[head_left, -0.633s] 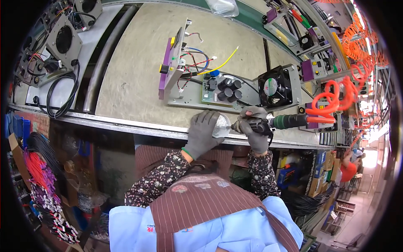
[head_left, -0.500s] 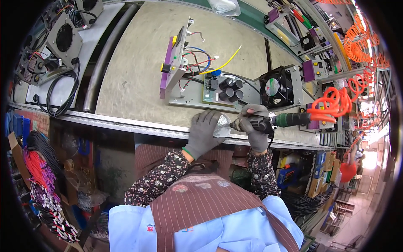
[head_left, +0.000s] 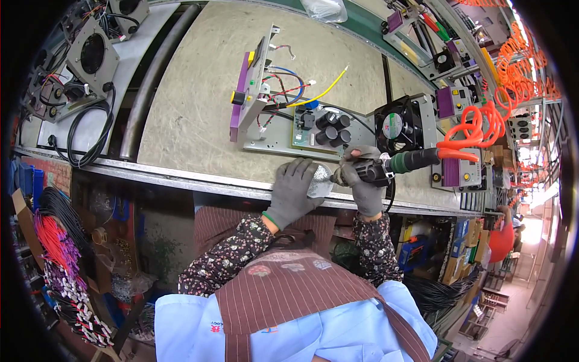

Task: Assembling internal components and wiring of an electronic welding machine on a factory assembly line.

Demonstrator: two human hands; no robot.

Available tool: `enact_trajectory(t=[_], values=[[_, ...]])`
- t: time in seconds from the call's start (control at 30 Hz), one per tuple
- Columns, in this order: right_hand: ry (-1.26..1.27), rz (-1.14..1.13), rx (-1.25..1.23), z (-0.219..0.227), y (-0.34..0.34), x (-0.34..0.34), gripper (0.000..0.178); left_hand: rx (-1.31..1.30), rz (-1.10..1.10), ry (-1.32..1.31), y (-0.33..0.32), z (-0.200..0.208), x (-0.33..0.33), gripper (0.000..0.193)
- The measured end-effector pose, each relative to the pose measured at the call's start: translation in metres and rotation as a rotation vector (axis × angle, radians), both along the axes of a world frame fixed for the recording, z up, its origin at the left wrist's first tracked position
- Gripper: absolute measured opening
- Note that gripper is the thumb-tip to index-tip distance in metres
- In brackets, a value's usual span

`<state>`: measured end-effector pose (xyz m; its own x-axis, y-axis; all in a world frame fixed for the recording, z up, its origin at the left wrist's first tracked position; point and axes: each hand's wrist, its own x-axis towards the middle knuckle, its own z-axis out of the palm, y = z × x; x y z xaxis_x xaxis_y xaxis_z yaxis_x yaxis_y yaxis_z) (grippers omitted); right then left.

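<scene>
My left hand [head_left: 292, 187], in a grey glove, curls round the side of a clear round dish [head_left: 321, 188] filled with small silvery pieces, at the bench's front edge. My right hand [head_left: 363, 187], also gloved, grips a dark air screwdriver [head_left: 375, 171] with a green rear end. Its tip points left and meets the dish; the exact contact is too small to tell. Just beyond both hands lies an open metal chassis [head_left: 278, 145]. On it are a circuit board [head_left: 300, 137] with black capacitors, a black fan [head_left: 398, 124], and an upright purple-edged panel [head_left: 240, 99] with loose wires.
An orange coiled hose [head_left: 470, 136] runs from the screwdriver to the upper right. Finished-looking purple units [head_left: 461, 172] stand on the right. More fan chassis [head_left: 90, 54] with black cable sit at the left, past a roller [head_left: 158, 84]. Wire bundles [head_left: 60, 253] hang lower left.
The screwdriver's green rear end has swung a little away from me, and the orange hose has shifted with it. My left hand and the dish stay nearly still.
</scene>
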<state>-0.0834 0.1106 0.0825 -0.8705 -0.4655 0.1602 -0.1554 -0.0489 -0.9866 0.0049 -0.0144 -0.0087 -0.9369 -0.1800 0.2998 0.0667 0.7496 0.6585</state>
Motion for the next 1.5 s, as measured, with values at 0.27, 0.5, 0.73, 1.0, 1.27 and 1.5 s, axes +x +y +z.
enact_trajectory(t=[0.27, 0.5, 0.73, 1.0, 1.27, 1.5], values=[[0.027, -0.072, 0.078, 0.001, 0.001, 0.008, 0.032, -0.010, 0.004, -0.012, 0.001, -0.003, 0.000, 0.079], [-0.091, 0.063, -0.027, 0.004, 0.004, 0.021, 0.034, -0.022, -0.015, -0.034, 0.000, -0.002, -0.001, 0.072], [0.120, 0.000, -0.050, 0.015, 0.006, -0.002, 0.034, -0.043, -0.023, -0.052, -0.002, 0.000, 0.000, 0.066], [0.357, -0.229, -0.011, 0.026, -0.002, -0.066, 0.032, -0.022, -0.056, -0.050, -0.004, 0.004, 0.002, 0.065], [0.230, -0.212, -0.014, 0.023, -0.013, -0.072, 0.038, -0.033, -0.051, -0.061, -0.003, 0.004, 0.001, 0.065], [0.246, -0.246, 0.011, 0.022, -0.017, -0.070, 0.039, -0.023, -0.049, -0.059, -0.003, 0.004, -0.001, 0.065]])
